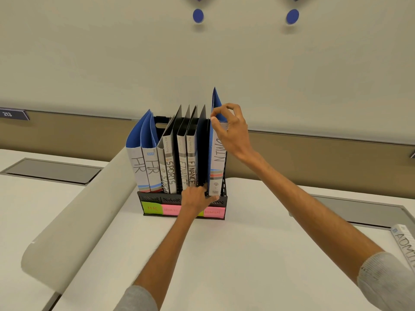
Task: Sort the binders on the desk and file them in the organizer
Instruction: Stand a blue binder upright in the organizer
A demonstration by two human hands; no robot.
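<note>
Standing by the worktop [224, 254] here. The black organizer [152, 196] sits in the middle, with sticky labels [152, 208] along its front. From the left: two blue HR binders [139, 162], two SPORTS binders [171, 173], two FINANCE binders [190, 169], all upright in their slots. The left grip [197, 198] is down at the organizer's front rim, right by the foot of the ADMIN binder [216, 169]; can't tell if it's actually clamping anything. That binder stands in the rightmost slot, and the right grip [231, 131] pinches its top edge. A second ADMIN binder [404, 241] lies at the worktop's far right edge.
</note>
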